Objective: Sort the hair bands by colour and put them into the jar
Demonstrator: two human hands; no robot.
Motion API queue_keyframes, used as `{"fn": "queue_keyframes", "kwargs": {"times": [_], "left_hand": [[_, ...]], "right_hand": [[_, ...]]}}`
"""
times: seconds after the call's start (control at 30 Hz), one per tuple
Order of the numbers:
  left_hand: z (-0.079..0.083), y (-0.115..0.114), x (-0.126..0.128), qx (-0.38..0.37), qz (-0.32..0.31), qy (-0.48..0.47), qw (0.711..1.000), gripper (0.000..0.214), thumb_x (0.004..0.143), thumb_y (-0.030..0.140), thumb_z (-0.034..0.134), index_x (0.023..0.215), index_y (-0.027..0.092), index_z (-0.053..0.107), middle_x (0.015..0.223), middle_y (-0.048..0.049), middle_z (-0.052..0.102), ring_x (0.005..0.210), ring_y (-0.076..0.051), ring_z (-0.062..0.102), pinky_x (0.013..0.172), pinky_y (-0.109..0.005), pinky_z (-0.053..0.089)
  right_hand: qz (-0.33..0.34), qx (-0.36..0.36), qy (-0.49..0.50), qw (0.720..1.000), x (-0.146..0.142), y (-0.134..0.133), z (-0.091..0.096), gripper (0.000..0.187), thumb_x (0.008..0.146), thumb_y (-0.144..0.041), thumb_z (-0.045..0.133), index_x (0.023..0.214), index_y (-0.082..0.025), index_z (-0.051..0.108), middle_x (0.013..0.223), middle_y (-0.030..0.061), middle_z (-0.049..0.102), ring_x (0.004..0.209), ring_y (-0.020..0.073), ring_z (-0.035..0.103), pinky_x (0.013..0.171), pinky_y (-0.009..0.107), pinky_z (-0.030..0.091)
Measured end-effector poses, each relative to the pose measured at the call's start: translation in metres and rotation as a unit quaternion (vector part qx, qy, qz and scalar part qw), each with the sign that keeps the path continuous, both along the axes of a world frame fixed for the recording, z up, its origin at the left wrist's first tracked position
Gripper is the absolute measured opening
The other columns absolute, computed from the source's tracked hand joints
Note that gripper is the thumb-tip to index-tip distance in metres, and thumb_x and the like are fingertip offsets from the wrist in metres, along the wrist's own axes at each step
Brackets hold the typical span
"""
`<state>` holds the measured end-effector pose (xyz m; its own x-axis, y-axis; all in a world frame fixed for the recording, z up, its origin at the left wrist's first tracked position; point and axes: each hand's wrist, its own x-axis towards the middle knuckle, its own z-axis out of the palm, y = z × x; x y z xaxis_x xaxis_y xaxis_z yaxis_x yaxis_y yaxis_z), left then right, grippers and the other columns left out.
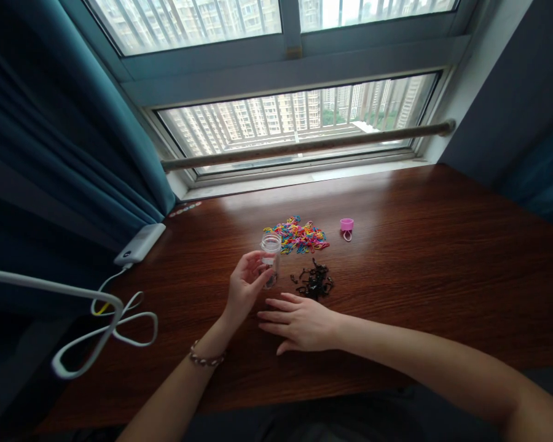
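Note:
My left hand (246,283) is wrapped round a clear, lidless jar (271,244) that stands upright at the middle of the table. A little dark matter shows low inside the jar, partly hidden by my fingers. Palm down, my right hand (301,323) has its fingers spread over the tabletop, just nearer to me than a pile of small black bands (316,281). Behind that pile lies a heap of small bands in many colours (299,234), right beside the jar. Farther right sits a pink cap (346,225) with a loop on it.
The brown wooden table (419,258) reaches back to a window with a horizontal rail (313,146). At the left edge a white power bank (141,244) lies by the blue curtain, and a white cable (138,341) loops in front of it.

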<state>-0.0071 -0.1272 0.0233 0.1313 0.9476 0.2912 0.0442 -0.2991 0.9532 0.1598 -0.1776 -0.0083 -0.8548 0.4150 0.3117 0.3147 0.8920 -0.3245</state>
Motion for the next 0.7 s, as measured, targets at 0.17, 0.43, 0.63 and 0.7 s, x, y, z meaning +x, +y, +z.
{"fn": "queue_keyframes", "kwargs": {"times": [0.17,0.43,0.63,0.7], "left_hand": [[-0.010,-0.001,-0.003,0.003,-0.006,0.054,0.999,0.034,0.070,0.025,0.065,0.101,0.015,0.053,0.103,-0.0086,0.061,0.095,-0.018,0.058,0.085,-0.031,0.046],[-0.017,0.002,-0.005,0.038,0.017,0.140,0.989,0.035,0.073,0.027,0.063,0.104,0.017,0.052,0.104,-0.0075,0.060,0.097,-0.019,0.057,0.088,-0.034,0.045],[-0.021,0.003,-0.009,0.108,0.041,0.298,0.948,0.036,0.072,0.028,0.063,0.106,0.020,0.053,0.102,-0.0067,0.060,0.092,-0.020,0.057,0.082,-0.035,0.047],[-0.020,0.003,-0.010,0.125,0.030,0.319,0.939,0.036,0.073,0.026,0.061,0.108,0.020,0.053,0.105,-0.0072,0.059,0.096,-0.021,0.056,0.084,-0.035,0.046]], "right_hand": [[-0.074,0.026,-0.036,0.996,0.008,0.014,-0.007,0.054,0.087,-0.048,0.035,0.129,-0.014,0.040,0.133,0.0081,0.044,0.128,0.0232,0.028,0.106,0.042,0.023],[-0.195,0.014,-0.005,0.981,0.069,0.020,0.003,0.036,0.086,-0.025,0.046,0.120,-0.017,0.050,0.124,0.0092,0.052,0.123,0.0218,0.037,0.103,0.040,0.032],[-0.321,-0.062,0.016,0.945,0.088,0.021,0.008,0.065,0.071,-0.041,0.064,0.126,-0.015,0.043,0.118,0.0142,0.049,0.110,0.0270,0.043,0.092,0.042,0.041],[-0.311,-0.083,0.009,0.947,0.085,0.022,0.009,0.068,0.067,-0.040,0.068,0.126,-0.017,0.043,0.113,0.0132,0.050,0.103,0.0259,0.046,0.088,0.040,0.044]]}}
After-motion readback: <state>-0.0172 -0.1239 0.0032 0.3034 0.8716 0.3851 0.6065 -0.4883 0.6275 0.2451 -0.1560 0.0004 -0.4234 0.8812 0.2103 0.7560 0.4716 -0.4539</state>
